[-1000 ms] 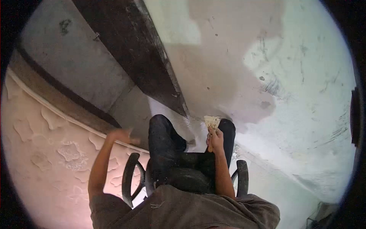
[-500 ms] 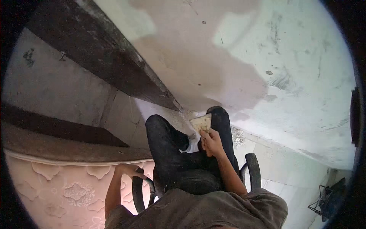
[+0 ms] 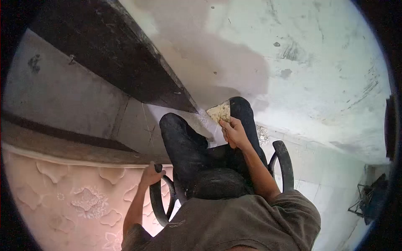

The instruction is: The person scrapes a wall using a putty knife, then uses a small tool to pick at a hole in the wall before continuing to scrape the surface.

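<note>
Sits on a chair (image 3: pixel 286 165) facing a patchy wall (image 3: pixel 318 83). Holds a scraper (image 3: pixel 219 113) in the right grip (image 3: pixel 234 133), fingers pressed together round the handle, caked blade pointing up beside the right knee, near the wall's foot; cannot tell whether touching. Clasps the left armrest (image 3: pixel 155 201) with the left grip (image 3: pixel 150 175), closed around it. Has a pink mattress (image 3: pixel 63 196) just beside, at left, below a dark board (image 3: pixel 125 62).

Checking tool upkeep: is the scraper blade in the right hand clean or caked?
Caked. The scraper in the right hand shows a blade covered in pale, speckled crust; no bare metal is visible.
</note>
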The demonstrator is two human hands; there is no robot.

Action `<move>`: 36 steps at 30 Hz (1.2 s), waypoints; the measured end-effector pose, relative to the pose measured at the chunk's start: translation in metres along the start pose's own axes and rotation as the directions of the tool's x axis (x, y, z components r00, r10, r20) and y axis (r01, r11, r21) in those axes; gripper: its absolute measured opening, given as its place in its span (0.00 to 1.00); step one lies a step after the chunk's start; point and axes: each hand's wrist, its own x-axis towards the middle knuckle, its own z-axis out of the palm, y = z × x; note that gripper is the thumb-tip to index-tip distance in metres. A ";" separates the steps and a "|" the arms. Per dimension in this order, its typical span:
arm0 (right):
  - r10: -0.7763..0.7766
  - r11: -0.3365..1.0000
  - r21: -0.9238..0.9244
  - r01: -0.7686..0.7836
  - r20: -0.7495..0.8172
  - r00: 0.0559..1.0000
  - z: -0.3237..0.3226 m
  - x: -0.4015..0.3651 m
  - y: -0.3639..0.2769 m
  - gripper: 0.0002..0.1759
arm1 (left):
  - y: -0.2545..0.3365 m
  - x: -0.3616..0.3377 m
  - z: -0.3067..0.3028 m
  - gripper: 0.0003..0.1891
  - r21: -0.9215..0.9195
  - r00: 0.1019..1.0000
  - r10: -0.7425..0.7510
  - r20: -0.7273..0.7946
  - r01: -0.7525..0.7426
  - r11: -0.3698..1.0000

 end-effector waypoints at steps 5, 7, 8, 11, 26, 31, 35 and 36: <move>0.080 0.994 -0.070 -0.086 -0.081 0.993 -0.002 0.006 0.015 0.12 | -0.016 0.011 0.027 0.28 -0.148 0.962 0.082 -0.262 -0.124 0.981; 0.117 0.984 -0.122 -0.127 -0.092 0.989 0.004 0.008 -0.006 0.12 | -0.001 0.006 0.014 0.26 -0.262 0.980 0.056 -0.193 -0.106 0.959; 0.155 0.977 -0.131 -0.166 -0.089 0.984 0.003 0.011 -0.005 0.12 | 0.002 0.004 0.012 0.26 -0.243 0.974 0.065 -0.217 -0.119 0.963; 0.220 0.955 -0.181 -0.235 -0.098 0.971 -0.002 0.024 0.004 0.12 | 0.004 0.008 0.014 0.25 -0.215 0.969 0.064 -0.239 -0.117 0.969; 0.119 0.955 -0.246 -0.166 -0.195 0.974 -0.021 -0.013 -0.005 0.10 | 0.061 0.057 -0.019 0.29 -0.007 0.971 0.161 -0.177 -0.165 0.986; -0.031 0.995 -0.099 0.011 -0.201 0.979 -0.042 -0.027 0.006 0.10 | 0.073 0.049 -0.028 0.37 -0.045 0.990 0.141 0.026 -0.140 0.989; -0.084 0.984 -0.171 0.042 -0.244 0.966 -0.050 -0.013 0.010 0.08 | 0.088 0.059 -0.050 0.41 0.097 0.969 0.242 -0.043 -0.237 0.967; -0.088 0.983 -0.179 0.047 -0.224 0.971 -0.054 -0.011 0.020 0.09 | 0.087 0.067 -0.052 0.41 0.098 0.967 0.250 -0.053 -0.244 0.965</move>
